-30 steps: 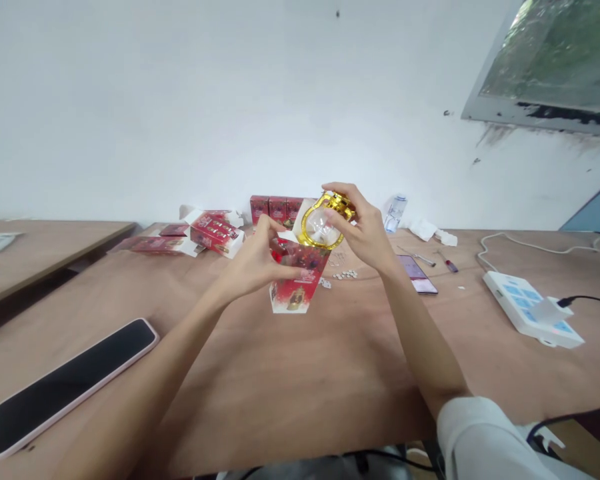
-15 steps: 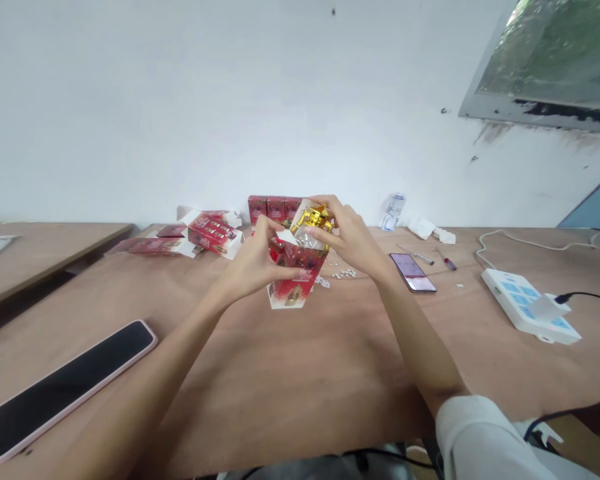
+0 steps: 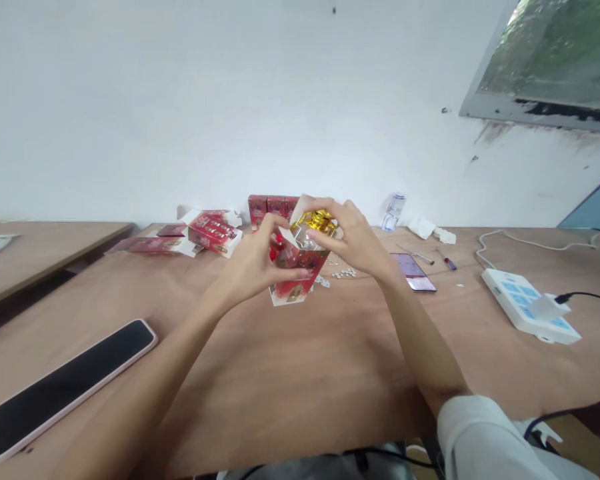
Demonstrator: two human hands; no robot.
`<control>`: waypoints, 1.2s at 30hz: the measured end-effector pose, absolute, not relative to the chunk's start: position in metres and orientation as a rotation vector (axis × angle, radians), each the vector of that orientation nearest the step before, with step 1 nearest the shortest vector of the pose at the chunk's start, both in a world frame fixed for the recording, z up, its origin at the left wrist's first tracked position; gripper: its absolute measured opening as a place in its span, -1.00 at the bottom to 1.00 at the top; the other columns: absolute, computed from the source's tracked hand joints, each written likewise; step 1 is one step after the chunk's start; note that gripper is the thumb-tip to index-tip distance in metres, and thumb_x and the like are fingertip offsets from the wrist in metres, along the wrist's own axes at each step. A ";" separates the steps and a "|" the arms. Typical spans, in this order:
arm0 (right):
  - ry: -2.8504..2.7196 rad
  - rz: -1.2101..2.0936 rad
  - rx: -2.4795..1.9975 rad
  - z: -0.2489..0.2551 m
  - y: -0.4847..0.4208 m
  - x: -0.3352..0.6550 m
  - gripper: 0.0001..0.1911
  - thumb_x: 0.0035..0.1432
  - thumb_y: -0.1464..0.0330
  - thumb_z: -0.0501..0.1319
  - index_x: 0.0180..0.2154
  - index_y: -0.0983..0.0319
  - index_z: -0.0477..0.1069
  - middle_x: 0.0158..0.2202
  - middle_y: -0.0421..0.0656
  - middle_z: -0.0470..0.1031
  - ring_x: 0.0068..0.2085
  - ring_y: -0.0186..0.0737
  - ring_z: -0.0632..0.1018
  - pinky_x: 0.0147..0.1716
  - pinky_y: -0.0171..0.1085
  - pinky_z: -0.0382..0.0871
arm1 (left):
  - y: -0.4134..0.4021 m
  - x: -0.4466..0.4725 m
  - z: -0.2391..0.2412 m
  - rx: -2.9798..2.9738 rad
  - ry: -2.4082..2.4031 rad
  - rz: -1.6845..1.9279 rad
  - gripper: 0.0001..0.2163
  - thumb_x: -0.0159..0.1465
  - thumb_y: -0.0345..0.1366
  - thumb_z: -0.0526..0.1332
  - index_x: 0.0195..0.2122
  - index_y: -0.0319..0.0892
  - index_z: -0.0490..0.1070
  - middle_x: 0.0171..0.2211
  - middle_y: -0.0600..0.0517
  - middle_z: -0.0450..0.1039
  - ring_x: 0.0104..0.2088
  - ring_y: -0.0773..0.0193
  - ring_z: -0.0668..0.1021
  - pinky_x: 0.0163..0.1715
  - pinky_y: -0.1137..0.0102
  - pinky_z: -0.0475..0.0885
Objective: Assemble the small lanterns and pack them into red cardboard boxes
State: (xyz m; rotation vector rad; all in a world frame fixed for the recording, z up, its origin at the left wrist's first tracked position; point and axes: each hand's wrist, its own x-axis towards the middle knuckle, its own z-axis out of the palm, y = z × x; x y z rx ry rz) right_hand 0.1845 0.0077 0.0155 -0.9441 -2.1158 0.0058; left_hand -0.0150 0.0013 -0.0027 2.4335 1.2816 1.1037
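My left hand (image 3: 250, 263) is wrapped round a small red carton (image 3: 294, 277) held just above the wooden table (image 3: 305, 373), its white top flaps standing open. My right hand (image 3: 353, 237) pinches the gold cap of a clear, gold-trimmed ornament (image 3: 316, 223) that sits mostly inside the carton's open top. Only the gold upper part of the ornament shows above the flaps. Both hands meet at the carton, in the middle of the view.
Behind the hands stand three shut red cartons (image 3: 273, 207) and a pile of flat and open ones (image 3: 200, 233). A dark phone (image 3: 65, 387) lies at the near left, another phone (image 3: 413, 272) at the right, with small white pieces (image 3: 344, 273), screwdrivers (image 3: 425, 257), a white power strip (image 3: 530, 305) and a bottle (image 3: 394, 211).
My right hand has lowered the ornament from above the carton down into its open top. My left hand has kept hold of the carton, tilting it slightly.
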 end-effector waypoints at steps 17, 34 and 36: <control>-2.044 0.429 -0.695 0.019 0.007 0.192 -0.66 0.30 0.26 -0.12 0.01 0.12 0.29 -0.01 -0.15 0.41 0.04 -0.19 0.42 0.04 -0.09 0.26 | -0.007 -0.018 0.007 2.544 1.233 1.254 -0.33 -0.01 -0.04 0.34 0.11 -0.02 0.14 -0.06 -0.01 0.36 -0.22 0.18 0.50 -0.20 0.30 0.41; -1.841 0.402 -0.731 0.012 0.011 0.185 -0.25 0.04 0.08 0.21 0.22 -0.04 -0.04 0.30 -0.18 -0.04 0.16 -0.09 0.26 -0.03 -0.12 0.39 | -0.009 -0.020 0.009 2.811 0.888 1.131 -0.54 0.14 -0.09 0.26 0.08 0.06 0.30 -0.13 0.00 0.29 -0.18 0.25 0.41 -0.16 0.36 0.33; -1.838 0.458 -0.654 0.013 0.013 0.186 -0.30 0.07 0.04 0.17 0.21 -0.02 0.00 0.30 -0.19 -0.02 0.21 -0.06 0.20 0.02 -0.05 0.35 | -0.008 -0.021 0.010 2.807 0.882 1.158 -0.56 0.12 -0.08 0.27 0.04 0.02 0.32 -0.14 0.00 0.28 -0.18 0.25 0.41 -0.16 0.36 0.34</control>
